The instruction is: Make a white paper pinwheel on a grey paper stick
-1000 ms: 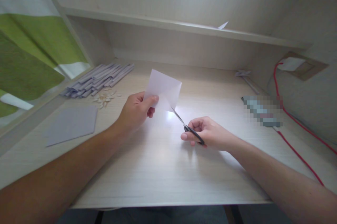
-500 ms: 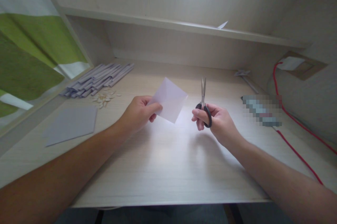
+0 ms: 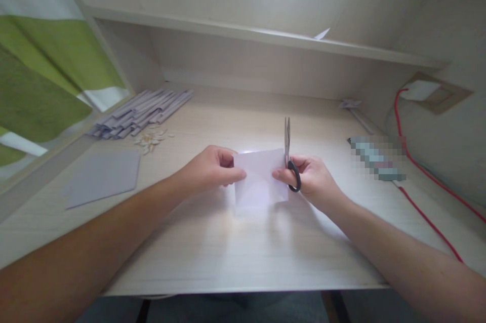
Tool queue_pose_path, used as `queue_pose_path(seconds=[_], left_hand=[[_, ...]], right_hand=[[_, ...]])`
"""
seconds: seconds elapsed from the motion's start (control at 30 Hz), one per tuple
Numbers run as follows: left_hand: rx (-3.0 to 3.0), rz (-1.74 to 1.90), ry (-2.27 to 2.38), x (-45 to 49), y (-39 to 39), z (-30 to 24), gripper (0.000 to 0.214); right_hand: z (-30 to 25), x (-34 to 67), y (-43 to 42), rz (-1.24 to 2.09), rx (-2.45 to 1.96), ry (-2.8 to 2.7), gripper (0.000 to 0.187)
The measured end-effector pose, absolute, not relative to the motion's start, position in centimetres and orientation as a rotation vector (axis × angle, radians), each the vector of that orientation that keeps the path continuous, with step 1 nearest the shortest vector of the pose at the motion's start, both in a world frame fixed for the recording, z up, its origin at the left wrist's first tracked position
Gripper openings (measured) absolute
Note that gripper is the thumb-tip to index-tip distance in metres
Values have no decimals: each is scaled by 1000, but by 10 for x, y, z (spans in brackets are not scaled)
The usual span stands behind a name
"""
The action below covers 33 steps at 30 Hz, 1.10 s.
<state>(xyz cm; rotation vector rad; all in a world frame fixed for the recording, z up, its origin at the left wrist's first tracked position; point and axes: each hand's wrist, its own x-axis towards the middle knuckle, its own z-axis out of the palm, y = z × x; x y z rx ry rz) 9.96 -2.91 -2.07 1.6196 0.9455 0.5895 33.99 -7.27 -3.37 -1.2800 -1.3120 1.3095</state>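
Observation:
A white square of paper [image 3: 260, 181] is held up above the desk, its edges roughly level. My left hand [image 3: 214, 167] pinches its left side between thumb and fingers. On the right, my right hand [image 3: 309, 176] has black-handled scissors [image 3: 287, 143] hooked on it, blades pointing away from me and nearly together. The thumb of that hand also lies on the paper's right edge, with the scissors just beside the sheet. The fingers behind the paper are hidden.
Rolled paper tubes [image 3: 142, 113] are piled at back left, with small pale scraps [image 3: 150, 139] before them. White sheets [image 3: 104, 178] lie at left. A paper pinwheel shape on a stick [image 3: 355, 110], a blurred-out item [image 3: 375, 158] and a red cable [image 3: 429, 216] are at right.
The paper has turned from a diamond to a square stance and moved down and right. My right hand has come left, its thumb now on the paper. The scissor blades look closer together.

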Motion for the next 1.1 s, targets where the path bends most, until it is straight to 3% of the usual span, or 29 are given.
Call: queue_pose_path(seconds=[0.2, 0.37, 1.1], left_hand=[[1506, 811, 983, 102, -27, -23, 16], [1449, 618, 931, 106, -33, -28, 25], [1490, 735, 933, 107, -32, -26, 31]], right_hand=[[-36, 343, -70, 1262, -1271, -1394, 22], [-38, 343, -71, 1185, -1236, -1267, 18], [-39, 343, -70, 1143, -1226, -1261, 22]])
